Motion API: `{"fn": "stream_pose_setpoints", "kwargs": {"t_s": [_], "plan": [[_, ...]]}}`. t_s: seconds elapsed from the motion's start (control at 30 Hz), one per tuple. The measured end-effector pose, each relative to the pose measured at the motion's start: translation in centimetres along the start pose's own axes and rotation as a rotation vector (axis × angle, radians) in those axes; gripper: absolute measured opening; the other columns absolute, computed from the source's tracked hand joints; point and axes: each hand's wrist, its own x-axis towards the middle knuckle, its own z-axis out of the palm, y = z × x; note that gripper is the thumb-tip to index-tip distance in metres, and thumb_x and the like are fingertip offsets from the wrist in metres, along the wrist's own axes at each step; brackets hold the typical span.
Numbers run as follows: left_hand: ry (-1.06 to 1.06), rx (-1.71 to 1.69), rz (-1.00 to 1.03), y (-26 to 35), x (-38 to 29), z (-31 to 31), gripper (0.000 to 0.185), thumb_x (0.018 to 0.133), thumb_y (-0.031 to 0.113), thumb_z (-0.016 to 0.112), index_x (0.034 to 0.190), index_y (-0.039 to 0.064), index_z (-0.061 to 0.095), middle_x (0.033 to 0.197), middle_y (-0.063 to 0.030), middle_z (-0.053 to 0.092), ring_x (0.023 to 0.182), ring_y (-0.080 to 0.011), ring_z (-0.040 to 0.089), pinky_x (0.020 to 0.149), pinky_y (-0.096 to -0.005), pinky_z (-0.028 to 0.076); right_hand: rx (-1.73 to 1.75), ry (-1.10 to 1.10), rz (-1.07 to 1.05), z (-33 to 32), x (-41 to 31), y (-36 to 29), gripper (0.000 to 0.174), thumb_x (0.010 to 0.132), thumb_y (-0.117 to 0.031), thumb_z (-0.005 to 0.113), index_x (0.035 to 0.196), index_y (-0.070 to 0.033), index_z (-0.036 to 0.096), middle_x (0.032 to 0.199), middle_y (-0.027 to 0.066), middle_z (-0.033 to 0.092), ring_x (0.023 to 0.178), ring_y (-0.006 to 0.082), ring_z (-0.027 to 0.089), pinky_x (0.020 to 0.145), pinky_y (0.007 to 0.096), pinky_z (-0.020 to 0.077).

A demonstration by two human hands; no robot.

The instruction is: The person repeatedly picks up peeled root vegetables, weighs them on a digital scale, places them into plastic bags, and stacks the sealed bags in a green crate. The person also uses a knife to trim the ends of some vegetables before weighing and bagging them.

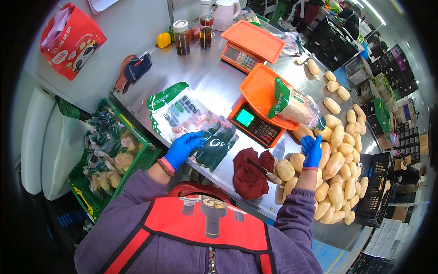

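Observation:
My left hand (184, 148), in a blue glove, reaches over the near edge of a stack of printed plastic bags (178, 109) with green ends. Its fingertips are at the stack; whether they touch it I cannot tell. Over the pile of pale lotus root segments (333, 166) hovers my right hand (312, 152), also gloved in blue, thumb and fingers apart with nothing visible between them. Just beyond it, a filled bag of lotus root (297, 106) lies tilted across the orange pan (255, 84) of a digital scale (256, 125), whose display is lit green.
A dark red cloth (248, 183) with a knife (265, 171) on it lies at the near edge. A second orange scale (251, 46) stands farther back. On my left is a green crate (137, 167) of filled bags; a black crate (373, 188) stands at right.

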Motion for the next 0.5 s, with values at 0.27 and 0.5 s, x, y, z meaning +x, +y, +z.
{"fn": "stream_pose_setpoints", "kwargs": {"t_s": [0.27, 0.5], "plan": [[0.012, -0.054, -0.164, -2.3, -3.3, 0.6, 0.035, 0.098, 0.013, 0.058, 0.130, 0.000, 0.057, 0.110, -0.0091, 0.069, 0.095, -0.0122, 0.064, 0.085, -0.0251, 0.052, 0.083, -0.206, 0.090, -2.9, -1.5, 0.8, 0.064, 0.097, -0.062, 0.041, 0.123, -0.007, 0.062, 0.116, 0.0119, 0.068, 0.102, 0.0237, 0.065, 0.087, 0.0335, 0.0445], [0.130, 0.019, -0.095, -4.5, -8.3, 0.7, 0.038, 0.099, 0.014, 0.055, 0.133, -0.002, 0.053, 0.118, -0.0132, 0.066, 0.103, -0.0191, 0.065, 0.092, -0.0302, 0.052, 0.389, -0.158, 0.248, 4.1, 5.4, -0.4, 0.066, 0.096, -0.057, 0.050, 0.139, -0.008, 0.044, 0.141, 0.0172, 0.050, 0.123, 0.0282, 0.052, 0.103, 0.0416, 0.0424]]}}
